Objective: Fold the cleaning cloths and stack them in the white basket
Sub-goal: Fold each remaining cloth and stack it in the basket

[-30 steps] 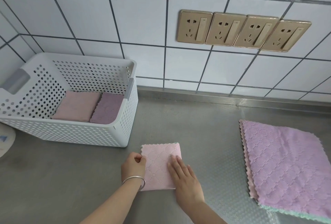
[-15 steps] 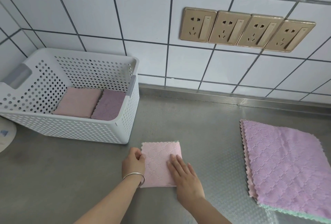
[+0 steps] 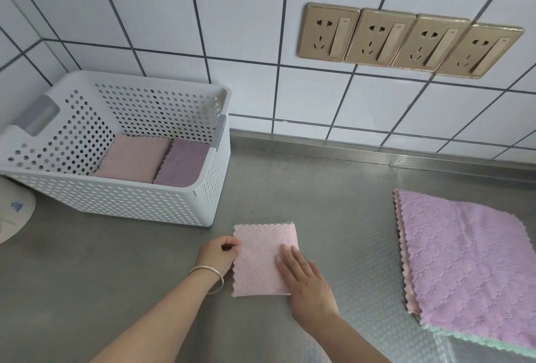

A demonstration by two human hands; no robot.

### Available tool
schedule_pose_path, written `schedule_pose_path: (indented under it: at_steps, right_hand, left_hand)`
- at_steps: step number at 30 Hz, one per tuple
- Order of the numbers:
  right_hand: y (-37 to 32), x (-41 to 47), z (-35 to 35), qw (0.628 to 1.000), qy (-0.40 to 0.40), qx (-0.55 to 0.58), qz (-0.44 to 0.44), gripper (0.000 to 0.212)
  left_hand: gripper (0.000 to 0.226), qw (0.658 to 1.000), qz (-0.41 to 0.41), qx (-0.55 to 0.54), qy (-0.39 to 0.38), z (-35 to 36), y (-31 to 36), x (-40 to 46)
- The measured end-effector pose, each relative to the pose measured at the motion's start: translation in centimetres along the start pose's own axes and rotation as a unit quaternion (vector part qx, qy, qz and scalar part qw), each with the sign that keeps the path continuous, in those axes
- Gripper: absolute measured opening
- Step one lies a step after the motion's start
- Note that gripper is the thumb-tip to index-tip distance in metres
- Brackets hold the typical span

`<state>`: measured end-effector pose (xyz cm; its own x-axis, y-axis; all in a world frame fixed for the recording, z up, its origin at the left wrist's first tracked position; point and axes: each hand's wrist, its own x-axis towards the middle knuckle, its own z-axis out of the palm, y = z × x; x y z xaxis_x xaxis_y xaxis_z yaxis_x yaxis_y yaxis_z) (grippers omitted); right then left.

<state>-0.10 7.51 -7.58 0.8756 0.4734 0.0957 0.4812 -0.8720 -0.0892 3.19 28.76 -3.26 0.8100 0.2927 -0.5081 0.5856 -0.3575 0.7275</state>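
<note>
A folded pink cloth [image 3: 261, 255] lies on the steel counter in front of me. My left hand [image 3: 216, 252] pinches its left edge with curled fingers. My right hand [image 3: 304, 278] lies flat on the cloth's right side, fingers straight. The white perforated basket [image 3: 139, 206] stands to the left against the tiled wall. Inside it lie two folded cloths, a pink one [image 3: 133, 158] and a purple one [image 3: 182, 162], side by side. At the right sits a pile of unfolded cloths [image 3: 464, 261], a purple one on top with pink and green edges showing below.
A row of gold wall sockets [image 3: 406, 40] sits on the tiled wall above the counter. A white round object [image 3: 11, 214] shows at the left edge beside the basket. Bare steel counter [image 3: 319, 188] lies between basket and pile.
Both hands stay on the folded pink cloth. The view has shifted slightly; the cloth and hands have hardly moved.
</note>
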Motion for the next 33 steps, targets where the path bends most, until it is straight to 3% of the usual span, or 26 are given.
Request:
schedule_pose_path:
  at_steps: [6,11,14,18,22,27,33]
  right_hand:
    - [-0.2,-0.6,-0.4,0.998,-0.039,0.042,-0.007,0.068]
    - [-0.2,-0.3,-2.2,0.995,-0.052,0.077,-0.024,0.058]
    - [0.3,1.0,-2.5,0.995,-0.030,0.091,0.006,0.054]
    - [0.8,3.0,-1.5,0.997,-0.055,0.043,0.024,0.061]
    - [1.4,3.8,-0.5,0.995,-0.091,0.019,0.036,0.068]
    - [1.6,3.9,-0.1,0.989,-0.140,0.029,0.035,0.078]
    - [1.3,5.3,0.2,0.984,-0.164,0.050,0.038,0.069]
  left_hand:
    - [0.019,0.998,0.043,0.045,0.002,0.3,0.1,-0.1]
    - [0.019,0.984,0.109,0.128,0.057,1.0,-0.5,0.1]
    - [0.031,0.938,0.219,0.216,0.161,2.0,-1.5,0.0]
    - [0.058,0.861,0.327,0.382,0.082,4.2,-1.5,-0.7]
    - [0.066,0.837,0.295,0.460,0.018,5.0,-2.8,0.2]
    - [0.069,0.842,0.299,0.449,0.031,5.0,-3.6,0.9]
    - [0.071,0.841,0.286,0.458,0.023,5.1,-3.4,1.5]
